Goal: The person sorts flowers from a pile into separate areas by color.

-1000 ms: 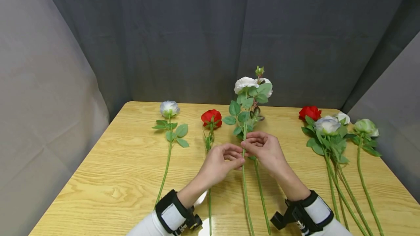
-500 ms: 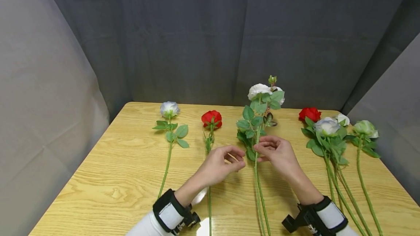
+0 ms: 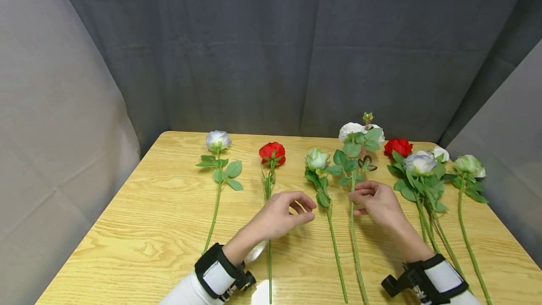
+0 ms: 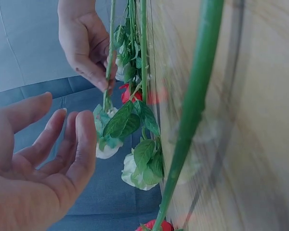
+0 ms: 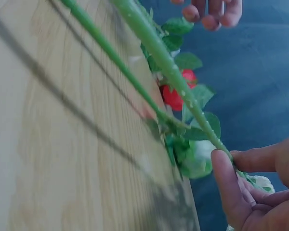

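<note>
My right hand [image 3: 360, 196] pinches the stem of a white rose [image 3: 351, 132] just below its leaves; the right wrist view shows thumb and fingers [image 5: 231, 178] closed on the green stem [image 5: 183, 91]. My left hand [image 3: 306, 208] hovers over the table with loosely curled fingers and holds nothing; it also looks relaxed [image 4: 62, 144] in the left wrist view. Between the two hands a pale green rose [image 3: 316, 158] lies flat, its stem [image 3: 334, 244] running toward me.
On the wooden table [image 3: 148, 229] a white-lilac rose [image 3: 218, 140] lies at the left and a red rose [image 3: 272, 152] beside my left hand. A red rose [image 3: 398, 146], a white rose [image 3: 420, 161] and a greenish rose [image 3: 469, 164] lie at the right. Grey curtains surround the table.
My left hand let go of the white rose's stem. The right hand carried the white rose to the right and lower, uncovering the pale green rose on the table.
</note>
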Available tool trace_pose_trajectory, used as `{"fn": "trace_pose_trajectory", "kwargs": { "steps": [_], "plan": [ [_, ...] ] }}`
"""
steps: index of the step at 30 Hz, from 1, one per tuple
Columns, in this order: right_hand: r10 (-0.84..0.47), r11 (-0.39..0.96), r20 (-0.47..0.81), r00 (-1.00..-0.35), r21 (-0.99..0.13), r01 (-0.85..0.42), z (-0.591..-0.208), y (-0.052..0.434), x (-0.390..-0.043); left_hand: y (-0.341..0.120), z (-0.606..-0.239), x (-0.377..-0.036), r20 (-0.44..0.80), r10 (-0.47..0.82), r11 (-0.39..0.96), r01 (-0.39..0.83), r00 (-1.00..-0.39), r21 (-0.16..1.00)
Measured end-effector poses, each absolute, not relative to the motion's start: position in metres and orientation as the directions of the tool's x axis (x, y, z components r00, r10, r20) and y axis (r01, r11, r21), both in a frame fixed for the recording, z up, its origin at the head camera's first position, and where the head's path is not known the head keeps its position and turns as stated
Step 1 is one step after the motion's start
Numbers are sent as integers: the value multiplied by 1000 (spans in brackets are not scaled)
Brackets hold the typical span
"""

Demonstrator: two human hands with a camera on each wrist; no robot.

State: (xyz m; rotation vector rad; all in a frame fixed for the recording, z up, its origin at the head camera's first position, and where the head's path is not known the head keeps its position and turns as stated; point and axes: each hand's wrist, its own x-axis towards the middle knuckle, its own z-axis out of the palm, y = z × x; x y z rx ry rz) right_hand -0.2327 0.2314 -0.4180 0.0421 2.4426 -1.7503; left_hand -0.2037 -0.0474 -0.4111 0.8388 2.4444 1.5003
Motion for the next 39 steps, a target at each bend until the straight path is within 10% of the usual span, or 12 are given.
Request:
{"fn": "trace_pose_trajectory", "kwargs": {
  "steps": [39],
  "plan": [
    [-8, 687, -209, -978, -712, 146, -432, 316, -240, -47, -409, -201, 108, 578, 396, 395, -809, 829]
  ]
}}
